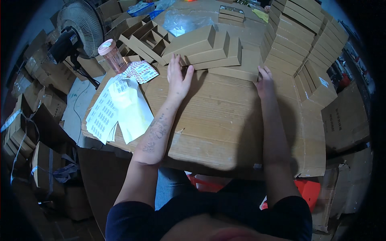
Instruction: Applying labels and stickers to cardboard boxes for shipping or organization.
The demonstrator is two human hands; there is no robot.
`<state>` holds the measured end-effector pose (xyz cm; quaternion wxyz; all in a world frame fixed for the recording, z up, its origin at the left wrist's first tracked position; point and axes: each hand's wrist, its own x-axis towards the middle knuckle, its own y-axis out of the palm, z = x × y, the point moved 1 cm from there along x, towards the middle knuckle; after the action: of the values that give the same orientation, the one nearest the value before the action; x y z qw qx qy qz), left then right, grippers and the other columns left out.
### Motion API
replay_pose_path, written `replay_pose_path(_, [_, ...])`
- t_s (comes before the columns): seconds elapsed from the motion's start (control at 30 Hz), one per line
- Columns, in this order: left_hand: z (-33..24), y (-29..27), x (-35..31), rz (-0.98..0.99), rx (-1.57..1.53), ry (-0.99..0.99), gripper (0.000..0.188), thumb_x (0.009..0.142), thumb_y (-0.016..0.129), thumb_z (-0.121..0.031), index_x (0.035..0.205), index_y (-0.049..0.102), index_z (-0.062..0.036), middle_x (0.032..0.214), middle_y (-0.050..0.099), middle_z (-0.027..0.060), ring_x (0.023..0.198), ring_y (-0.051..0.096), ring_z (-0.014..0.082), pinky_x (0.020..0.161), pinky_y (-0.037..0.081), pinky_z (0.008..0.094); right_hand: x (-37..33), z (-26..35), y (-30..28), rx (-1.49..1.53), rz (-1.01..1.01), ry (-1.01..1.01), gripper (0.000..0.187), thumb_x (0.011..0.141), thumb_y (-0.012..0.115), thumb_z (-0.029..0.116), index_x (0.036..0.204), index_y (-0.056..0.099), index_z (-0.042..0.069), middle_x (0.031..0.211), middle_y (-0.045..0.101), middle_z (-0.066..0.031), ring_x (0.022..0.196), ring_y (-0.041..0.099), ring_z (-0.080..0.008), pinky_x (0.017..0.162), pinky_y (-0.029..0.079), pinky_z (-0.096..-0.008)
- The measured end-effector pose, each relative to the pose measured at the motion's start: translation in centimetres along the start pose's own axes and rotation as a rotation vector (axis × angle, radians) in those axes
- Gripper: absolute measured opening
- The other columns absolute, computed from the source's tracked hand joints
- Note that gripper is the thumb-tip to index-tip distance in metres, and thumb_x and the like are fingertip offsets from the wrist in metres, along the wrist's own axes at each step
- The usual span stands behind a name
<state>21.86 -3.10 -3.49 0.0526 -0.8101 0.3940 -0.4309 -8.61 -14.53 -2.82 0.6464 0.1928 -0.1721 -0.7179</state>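
Note:
Flat brown cardboard boxes (193, 48) lie leaning over one another in a row at the table's middle. My left hand (179, 78) rests against the near side of the leftmost ones, fingers stretched and thumb apart. At the right end of the row, a lower cardboard box (243, 69) lies flat. The bent fingers of my right hand (265, 81) close on its right corner; part of the grip is hidden. Left of my left hand are printed label sheets (102, 112), a patterned packet (141, 71) and a pink-lidded clear jar (111, 58).
Tall stacks of cardboard boxes (291, 38) stand at the right, with an open box (315, 84) nearer. Divided cardboard trays (146, 38) and clear plastic film (187, 22) lie behind. A black fan (82, 28) stands off the left edge of the cardboard-covered table (209, 128).

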Motion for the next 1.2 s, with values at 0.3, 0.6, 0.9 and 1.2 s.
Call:
replay_pose_path(0.3, [-4.8,1.5,5.4,-0.121,0.222,0.181,0.074,0.089,0.055,-0.048,0.14,0.035,0.0016,0.148,0.026,0.0279,0.138,0.023,0.0452,0.111,0.019,0.0555,2.1,-1.0,-2.3,0.23,0.27,0.266,0.042,0.1,0.046,0.035,0.133,0.046,0.01,0.126,0.058,-0.0061,0.116,0.056,-0.019,0.098,0.046,-0.0363])
replay_pose_path(0.6, [-4.5,1.6,8.0,0.054,0.222,-0.041,0.065,0.091,0.04,-0.061,0.103,0.067,-0.0032,0.101,0.062,0.0195,0.102,0.059,0.0363,0.09,0.046,0.0434,-1.6,3.0,1.2,0.291,0.524,0.225,0.052,0.1,0.041,0.046,0.138,0.043,0.011,0.134,0.055,-0.0031,0.12,0.054,-0.0183,0.096,0.048,-0.032])
replay_pose_path(0.9, [-2.7,-0.9,5.4,0.233,-0.321,-0.083,0.068,0.1,0.022,-0.058,0.119,0.057,-0.0027,0.115,0.057,0.0178,0.112,0.052,0.03,0.099,0.038,0.0375,-6.6,10.8,4.1,-0.035,0.857,0.063,0.048,0.104,0.037,0.038,0.135,0.044,0.004,0.097,0.068,-0.0083,0.039,0.047,-0.0065,0.035,0.032,-0.0162])
replay_pose_path(1.2, [-7.2,-1.0,-0.4,0.473,-1.034,-0.392,0.093,0.087,0.015,-0.079,0.148,0.028,-0.0104,0.146,0.037,0.0131,0.13,0.042,0.0263,0.109,0.031,0.0427,-16.9,13.8,9.9,-0.522,1.028,-0.127,0.079,0.091,0.063,0.023,0.146,0.014,-0.007,0.102,0.067,-0.0212,0.044,0.055,-0.0094,0.039,0.045,-0.0199])
